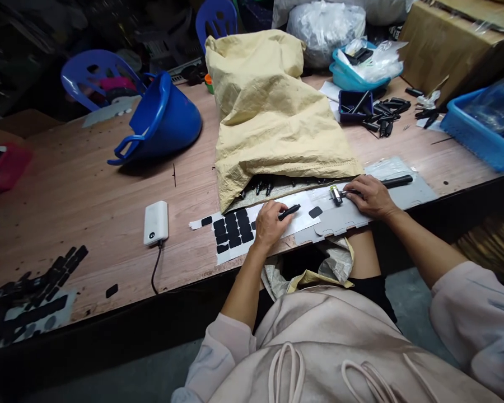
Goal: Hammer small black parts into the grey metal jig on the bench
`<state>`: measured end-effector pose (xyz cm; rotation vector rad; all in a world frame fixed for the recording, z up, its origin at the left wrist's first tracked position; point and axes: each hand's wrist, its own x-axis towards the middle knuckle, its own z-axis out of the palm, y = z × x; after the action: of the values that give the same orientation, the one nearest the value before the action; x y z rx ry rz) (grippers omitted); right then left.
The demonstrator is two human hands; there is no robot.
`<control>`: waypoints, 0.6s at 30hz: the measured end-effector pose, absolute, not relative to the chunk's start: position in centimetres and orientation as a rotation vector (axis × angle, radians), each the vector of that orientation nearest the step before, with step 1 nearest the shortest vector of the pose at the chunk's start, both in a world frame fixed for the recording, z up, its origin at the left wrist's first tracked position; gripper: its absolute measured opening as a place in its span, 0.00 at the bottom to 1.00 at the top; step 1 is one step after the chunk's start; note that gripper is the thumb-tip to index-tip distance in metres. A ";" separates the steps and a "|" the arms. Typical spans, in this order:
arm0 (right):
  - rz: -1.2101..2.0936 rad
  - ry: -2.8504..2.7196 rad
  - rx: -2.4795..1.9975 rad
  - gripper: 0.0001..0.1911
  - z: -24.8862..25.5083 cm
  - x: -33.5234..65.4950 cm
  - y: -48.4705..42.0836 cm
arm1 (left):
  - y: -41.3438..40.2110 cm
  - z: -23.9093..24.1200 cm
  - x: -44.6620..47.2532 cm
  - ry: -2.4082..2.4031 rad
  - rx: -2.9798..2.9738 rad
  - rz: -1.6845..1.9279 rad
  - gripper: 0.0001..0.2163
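My left hand point(270, 225) is closed round a short black cylindrical part point(289, 211), its tip pointing right. Under it lies a white sheet point(297, 223) bearing rows of black rounded patches point(233, 228). A single black patch point(315, 212) sits to the right of that hand. Farther right, my right hand point(370, 196) grips a small hammer point(336, 195) by its shaft, close to the head. The head has a yellow-green face, and the black handle point(398, 181) sticks out behind the hand. Grey cardboard point(415, 191) lies beneath the hammer.
A beige sack point(277, 123) stands just beyond the hands, with black parts at its mouth. A white power bank point(155, 223) with a cable and a blue bucket point(168, 117) are to the left. A blue tray point(466, 134) and cardboard box point(449, 50) stand at right.
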<state>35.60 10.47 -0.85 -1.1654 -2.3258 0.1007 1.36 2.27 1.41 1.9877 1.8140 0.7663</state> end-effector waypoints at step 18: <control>0.236 -2.335 -1.124 0.18 1.3 33.8 9.1 | 1.6 0.4 2.7 1.845 1.835 0.643 0.06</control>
<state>33.82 9.08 1.31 -1.1235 -2.3350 0.2357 2.73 1.64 0.43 1.8347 1.8450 0.6426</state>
